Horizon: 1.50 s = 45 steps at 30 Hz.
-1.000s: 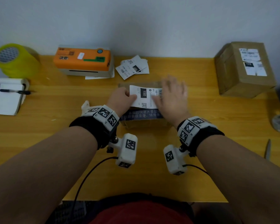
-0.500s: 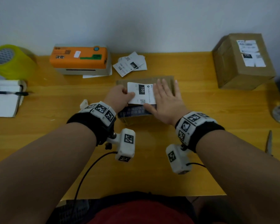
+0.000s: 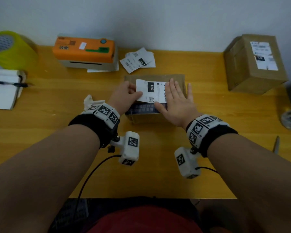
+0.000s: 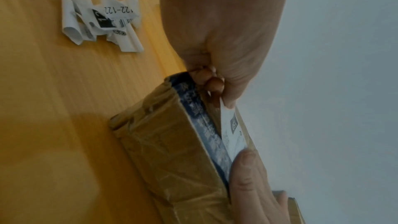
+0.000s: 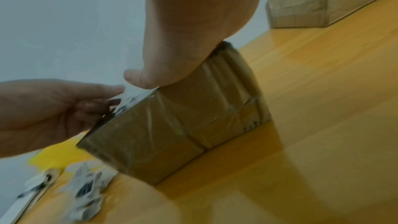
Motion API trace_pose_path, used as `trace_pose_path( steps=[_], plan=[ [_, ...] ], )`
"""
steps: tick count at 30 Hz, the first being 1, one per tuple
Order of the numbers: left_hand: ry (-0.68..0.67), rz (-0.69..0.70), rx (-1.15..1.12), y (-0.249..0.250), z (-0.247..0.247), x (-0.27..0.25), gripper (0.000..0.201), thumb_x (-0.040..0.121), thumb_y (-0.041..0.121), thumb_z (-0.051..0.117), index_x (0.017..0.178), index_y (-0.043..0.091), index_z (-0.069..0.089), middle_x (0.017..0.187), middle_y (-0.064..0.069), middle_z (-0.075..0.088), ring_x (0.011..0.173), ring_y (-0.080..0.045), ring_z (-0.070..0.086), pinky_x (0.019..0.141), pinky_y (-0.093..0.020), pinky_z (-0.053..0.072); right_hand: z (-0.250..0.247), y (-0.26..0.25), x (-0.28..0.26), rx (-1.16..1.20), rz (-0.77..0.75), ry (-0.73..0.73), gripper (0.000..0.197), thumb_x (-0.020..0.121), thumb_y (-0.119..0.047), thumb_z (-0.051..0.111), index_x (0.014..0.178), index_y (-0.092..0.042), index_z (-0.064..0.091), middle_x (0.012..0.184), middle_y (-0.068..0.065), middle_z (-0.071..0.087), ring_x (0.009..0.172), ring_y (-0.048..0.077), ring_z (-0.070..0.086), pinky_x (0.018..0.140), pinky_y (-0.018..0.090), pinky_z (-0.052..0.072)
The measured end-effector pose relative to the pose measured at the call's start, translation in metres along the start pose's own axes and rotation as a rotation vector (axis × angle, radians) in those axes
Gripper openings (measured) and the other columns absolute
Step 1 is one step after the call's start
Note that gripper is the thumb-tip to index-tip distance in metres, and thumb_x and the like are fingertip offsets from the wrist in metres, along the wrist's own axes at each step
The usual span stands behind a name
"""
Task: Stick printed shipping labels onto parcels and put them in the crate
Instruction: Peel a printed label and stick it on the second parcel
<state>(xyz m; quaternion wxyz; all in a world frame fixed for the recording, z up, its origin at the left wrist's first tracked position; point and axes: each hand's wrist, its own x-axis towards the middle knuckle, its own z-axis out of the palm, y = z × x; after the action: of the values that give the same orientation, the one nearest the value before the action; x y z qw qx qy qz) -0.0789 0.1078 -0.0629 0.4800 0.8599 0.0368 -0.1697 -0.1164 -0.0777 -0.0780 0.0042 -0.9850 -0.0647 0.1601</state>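
The parcel (image 3: 155, 98) sits mid-table (image 3: 57, 132) with bare wood on all sides; the labelled box (image 3: 254, 64) stands well apart at the right edge. The left hand (image 3: 124, 96) pinches the left edge of the label (image 3: 149, 90), which reads "150". The right hand (image 3: 176, 101) lies flat, fingers straight, pressing its right part onto the parcel top.

Right hand (image 5: 193, 40) lies flat on taped parcel (image 5: 172, 125) top
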Motion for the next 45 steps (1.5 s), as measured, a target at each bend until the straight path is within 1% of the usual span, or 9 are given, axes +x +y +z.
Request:
trace_pose_path(
  steps=[9,19,21,23,25,27,33,41,45],
  plan=[
    [-0.056,0.045,-0.107,-0.008,-0.004,0.000,0.020,0.092,0.018,0.057,0.110,0.010,0.051,0.073,0.002,0.054,0.060,-0.006,0.049,0.058,-0.015,0.041,0.002,-0.025,0.013,0.005,-0.130,0.008,0.093,0.085,-0.072,0.006,0.150,-0.007,-0.009,0.158,0.009,-0.014,0.146,0.018,-0.012,0.115,0.049,-0.016],
    [0.020,-0.009,-0.238,0.001,-0.015,-0.001,0.015,0.097,0.023,0.048,0.104,0.009,0.048,0.070,0.000,0.055,0.050,-0.003,0.049,0.050,-0.015,0.042,-0.008,-0.055,0.028,0.110,-0.291,-0.087,0.089,0.090,-0.068,0.019,0.150,-0.009,-0.010,0.158,0.007,-0.016,0.145,0.018,-0.015,0.116,0.046,-0.014],
    [0.118,0.045,-0.082,0.007,-0.016,0.001,0.015,0.097,0.022,0.047,0.104,0.009,0.052,0.078,0.000,0.056,0.062,-0.007,0.054,0.060,-0.020,0.045,-0.018,-0.044,0.028,0.264,-0.301,-0.089,0.079,0.095,-0.059,0.023,0.150,-0.009,-0.005,0.159,0.008,-0.010,0.146,0.017,-0.010,0.118,0.041,-0.011],
    [0.172,0.192,0.229,0.016,-0.014,0.003,0.023,0.098,0.022,0.044,0.112,0.008,0.055,0.105,-0.004,0.054,0.093,-0.015,0.054,0.083,-0.026,0.045,-0.026,-0.022,0.027,0.307,-0.236,0.034,0.068,0.100,-0.047,0.023,0.151,-0.007,0.001,0.160,0.010,-0.002,0.147,0.018,-0.003,0.119,0.038,-0.007],
    [0.050,0.334,0.546,0.026,-0.001,0.004,0.038,0.100,0.025,0.036,0.133,0.009,0.046,0.140,-0.008,0.040,0.129,-0.021,0.039,0.108,-0.031,0.029,-0.026,0.001,0.023,0.197,-0.140,0.115,0.063,0.102,-0.043,0.017,0.151,-0.007,0.002,0.160,0.009,-0.001,0.147,0.019,-0.002,0.117,0.041,-0.009],
    [-0.156,0.388,0.836,0.027,0.019,0.003,0.051,0.102,0.033,0.024,0.149,0.013,0.019,0.159,-0.004,0.008,0.146,-0.020,0.007,0.117,-0.036,0.008,-0.019,0.015,0.018,0.065,-0.105,0.039,0.061,0.101,-0.044,0.011,0.151,-0.013,-0.002,0.160,0.003,-0.007,0.147,0.019,-0.006,0.115,0.045,-0.013],
    [-0.254,0.194,1.062,0.001,0.031,0.001,0.067,0.095,0.057,0.007,0.149,0.022,-0.014,0.156,0.006,-0.019,0.145,-0.013,-0.015,0.117,-0.044,-0.009,-0.007,0.022,0.018,-0.049,-0.086,-0.046,0.063,0.098,-0.052,0.005,0.151,-0.021,-0.010,0.158,-0.005,-0.015,0.146,0.021,-0.010,0.115,0.054,-0.012],
    [-0.095,0.108,1.075,0.001,0.004,-0.006,0.065,0.096,0.056,0.005,0.149,0.022,-0.010,0.157,0.004,-0.017,0.145,-0.015,-0.014,0.115,-0.049,-0.010,-0.024,0.013,0.020,-0.105,-0.163,0.001,0.060,0.100,-0.043,0.012,0.152,-0.014,0.002,0.160,0.003,-0.003,0.147,0.021,-0.005,0.116,0.053,-0.009],
    [-0.102,0.113,0.928,0.017,0.031,-0.001,0.051,0.099,0.048,0.010,0.147,0.040,-0.006,0.158,0.005,-0.013,0.145,-0.019,-0.013,0.115,-0.050,-0.008,-0.019,-0.001,0.021,-0.003,-0.270,-0.019,0.055,0.102,-0.040,0.010,0.152,-0.021,-0.002,0.160,-0.004,-0.005,0.147,0.018,-0.005,0.115,0.052,-0.010]
  ],
)
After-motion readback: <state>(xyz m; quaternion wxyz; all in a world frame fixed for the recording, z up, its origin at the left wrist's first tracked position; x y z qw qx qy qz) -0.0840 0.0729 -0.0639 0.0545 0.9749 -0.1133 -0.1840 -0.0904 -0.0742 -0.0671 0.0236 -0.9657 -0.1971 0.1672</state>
